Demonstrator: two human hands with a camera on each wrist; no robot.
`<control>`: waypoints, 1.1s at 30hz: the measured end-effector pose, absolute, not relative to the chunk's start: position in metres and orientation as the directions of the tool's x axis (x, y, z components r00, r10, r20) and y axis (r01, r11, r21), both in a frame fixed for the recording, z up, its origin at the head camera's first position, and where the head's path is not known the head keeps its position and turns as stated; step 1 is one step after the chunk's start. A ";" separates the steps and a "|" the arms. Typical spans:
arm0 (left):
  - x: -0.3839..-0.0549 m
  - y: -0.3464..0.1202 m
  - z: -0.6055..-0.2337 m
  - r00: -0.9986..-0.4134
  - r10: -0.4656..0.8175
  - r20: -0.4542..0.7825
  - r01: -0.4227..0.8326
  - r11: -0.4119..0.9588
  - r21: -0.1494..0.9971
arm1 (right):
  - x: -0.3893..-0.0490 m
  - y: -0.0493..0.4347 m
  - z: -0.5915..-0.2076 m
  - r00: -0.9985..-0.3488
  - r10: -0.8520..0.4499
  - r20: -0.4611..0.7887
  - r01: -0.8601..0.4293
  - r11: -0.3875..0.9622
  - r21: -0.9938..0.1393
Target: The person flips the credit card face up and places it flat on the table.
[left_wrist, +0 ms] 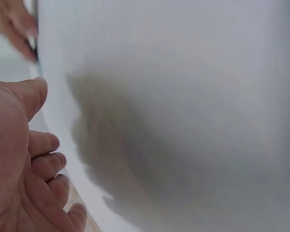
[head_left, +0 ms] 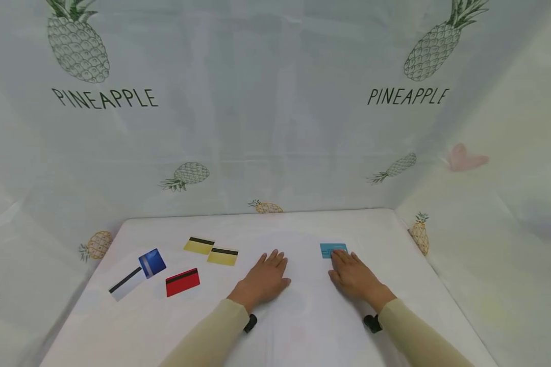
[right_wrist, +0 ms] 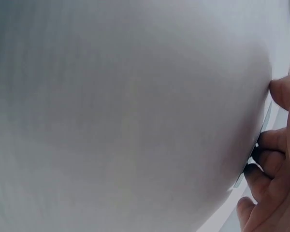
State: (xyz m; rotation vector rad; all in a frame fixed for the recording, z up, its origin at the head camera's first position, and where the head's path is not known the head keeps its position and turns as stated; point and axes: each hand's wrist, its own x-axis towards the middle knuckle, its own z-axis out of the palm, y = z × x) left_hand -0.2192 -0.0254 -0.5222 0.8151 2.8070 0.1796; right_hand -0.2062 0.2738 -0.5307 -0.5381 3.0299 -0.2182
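Observation:
A teal card (head_left: 330,250) lies towards the back right of the white table, its near right corner covered by fingers. My right hand (head_left: 355,278) is palm down there, fingertips on the card and thumb off to its left. In the right wrist view, the fingertips (right_wrist: 253,171) meet the thin card edge, and the thumb tip touches the tabletop. My left hand (head_left: 264,278) is held palm down near the table's middle, fingers extended and holding nothing. The left wrist view shows its palm (left_wrist: 9,159) and its shadow on the white surface.
Left of my left hand lie two yellow cards (head_left: 199,245) with dark stripes, a red card (head_left: 182,283), a blue card (head_left: 152,263) and a white card (head_left: 127,283) meeting it. Pineapple-printed curtain sheeting (head_left: 266,127) stands behind the table (head_left: 298,331) and along its sides.

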 end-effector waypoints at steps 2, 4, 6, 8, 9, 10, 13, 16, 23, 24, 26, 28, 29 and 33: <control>-0.218 -0.044 -0.521 -0.837 0.523 -0.163 0.489 0.847 0.206 | -0.206 0.277 -0.530 -0.934 -0.356 -0.021 -0.349 0.925 -0.151; -0.214 -0.064 -0.520 -0.852 0.499 -0.156 0.460 0.857 0.232 | -0.205 0.280 -0.529 -0.932 -0.362 -0.011 -0.356 0.921 -0.159; -0.210 -0.084 -0.519 -0.870 0.472 -0.143 0.428 0.867 0.256 | -0.205 0.283 -0.527 -0.930 -0.367 -0.008 -0.361 0.918 -0.164; -0.205 -0.103 -0.520 -0.890 0.439 -0.122 0.396 0.878 0.270 | -0.204 0.285 -0.526 -0.928 -0.371 -0.014 -0.364 0.917 -0.163; -0.203 -0.112 -0.521 -0.901 0.417 -0.117 0.376 0.887 0.269 | -0.204 0.285 -0.525 -0.927 -0.374 -0.016 -0.367 0.916 -0.164; -0.201 -0.121 -0.522 -0.912 0.395 -0.115 0.354 0.896 0.269 | -0.204 0.286 -0.525 -0.925 -0.379 -0.018 -0.371 0.914 -0.161; -0.197 -0.145 -0.524 -0.938 0.326 -0.122 0.287 0.922 0.260 | -0.204 0.286 -0.526 -0.922 -0.387 -0.022 -0.380 0.912 -0.158; -0.196 -0.166 -0.524 -0.950 0.280 -0.136 0.242 0.940 0.240 | -0.206 0.285 -0.528 -0.919 -0.393 -0.024 -0.385 0.910 -0.153; -0.197 -0.183 -0.522 -0.947 0.287 -0.146 0.257 0.946 0.196 | -0.209 0.285 -0.532 -0.919 -0.393 -0.032 -0.387 0.915 -0.116; -0.197 -0.183 -0.521 -0.945 0.292 -0.147 0.260 0.944 0.201 | -0.209 0.285 -0.532 -0.919 -0.393 -0.031 -0.388 0.915 -0.113; -0.196 -0.180 -0.521 -0.942 0.296 -0.158 0.262 0.943 0.204 | -0.209 0.285 -0.532 -0.918 -0.394 -0.030 -0.389 0.915 -0.108; -0.193 -0.176 -0.521 -0.937 0.304 -0.170 0.265 0.940 0.215 | -0.208 0.286 -0.532 -0.918 -0.396 -0.026 -0.391 0.914 -0.108; -0.191 -0.174 -0.521 -0.935 0.309 -0.175 0.269 0.937 0.222 | -0.208 0.286 -0.531 -0.918 -0.397 -0.024 -0.392 0.914 -0.106; -0.181 -0.163 -0.520 -0.930 0.322 -0.176 0.273 0.928 0.252 | -0.206 0.287 -0.530 -0.914 -0.406 -0.013 -0.402 0.910 -0.102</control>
